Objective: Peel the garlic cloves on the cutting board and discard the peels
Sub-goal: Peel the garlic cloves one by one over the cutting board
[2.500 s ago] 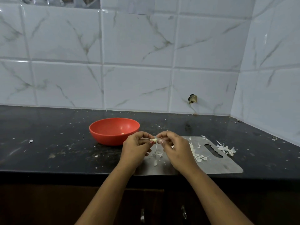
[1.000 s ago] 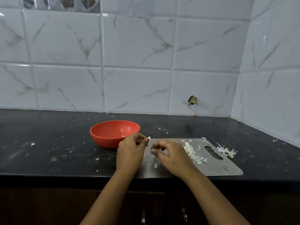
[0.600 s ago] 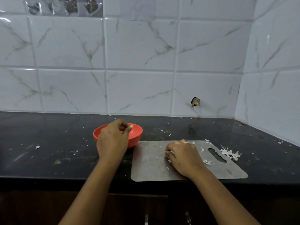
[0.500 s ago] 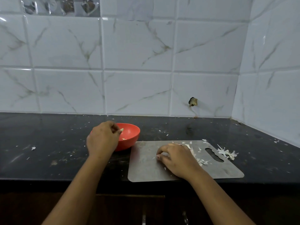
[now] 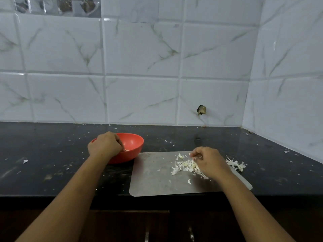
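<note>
Peels (image 5: 183, 166), pale shreds, heap toward board's (image 5: 153, 182) right edge under curled right hand (image 5: 209, 161); left hand (image 5: 104, 145) curls into bowl (image 5: 135, 153); grips unclear.

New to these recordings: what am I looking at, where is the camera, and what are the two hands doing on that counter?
There is no machine: a person works with bare hands, and the single camera sits on their head, looking forward and down. On the black counter are a red bowl and a grey cutting board. The left hand reaches into the bowl with curled fingers; what it holds is hidden. The right hand rests on a pile of garlic peels on the board and seems to pinch some. Other peels lie by the board's right edge.
</note>
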The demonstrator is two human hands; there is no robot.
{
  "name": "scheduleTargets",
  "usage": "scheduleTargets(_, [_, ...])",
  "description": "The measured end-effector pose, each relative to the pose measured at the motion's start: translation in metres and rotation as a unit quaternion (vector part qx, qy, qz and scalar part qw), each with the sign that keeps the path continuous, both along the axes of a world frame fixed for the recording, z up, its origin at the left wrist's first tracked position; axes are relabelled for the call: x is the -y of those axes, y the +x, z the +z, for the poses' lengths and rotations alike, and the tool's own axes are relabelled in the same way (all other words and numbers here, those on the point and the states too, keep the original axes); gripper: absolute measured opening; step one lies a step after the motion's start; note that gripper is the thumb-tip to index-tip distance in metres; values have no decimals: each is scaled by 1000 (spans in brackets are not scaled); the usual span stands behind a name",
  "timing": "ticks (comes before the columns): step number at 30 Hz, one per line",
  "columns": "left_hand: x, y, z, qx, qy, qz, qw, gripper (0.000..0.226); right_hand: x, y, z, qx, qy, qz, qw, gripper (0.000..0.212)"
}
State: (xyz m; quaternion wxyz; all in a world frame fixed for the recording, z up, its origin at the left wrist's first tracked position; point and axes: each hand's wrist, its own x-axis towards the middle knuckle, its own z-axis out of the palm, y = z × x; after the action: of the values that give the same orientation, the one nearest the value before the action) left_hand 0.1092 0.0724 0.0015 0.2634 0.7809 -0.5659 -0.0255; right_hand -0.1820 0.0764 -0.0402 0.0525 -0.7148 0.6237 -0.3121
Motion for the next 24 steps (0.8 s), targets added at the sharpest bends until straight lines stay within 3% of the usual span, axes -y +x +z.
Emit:
scheduleTargets(5, [-2,-4,1,62,-68,-19,996,11,-4,3,1,-116,-15,-30,993,19])
scheduleTargets(8, [-11,-19,-2,68,-168,-54,982,21,-2,-1,-4,-111,-2,-37,993,24])
scheduleTargets(11, [-25,-39,-9,-11,-258,-124,958,18,0,-4,-11,-68,25,-17,997,26])
scheduleTargets(14, [-29,-53,-25,-57,-230,-191,953,15,3,-6,-15,-16,6,-4,1000,26])
scheduleTargets(17, [-31,-67,-40,-15,-170,-202,964,21,3,-9,-16,15,-8,5,1000,28])
scheduleTargets(20, [-33,-76,-46,24,-181,-202,962,25,4,-13,-17,23,-6,14,1000,39])
scheduleTargets(24, [-35,-81,-46,-25,-166,-236,957,21,1,-16,-14,26,17,19,999,46])
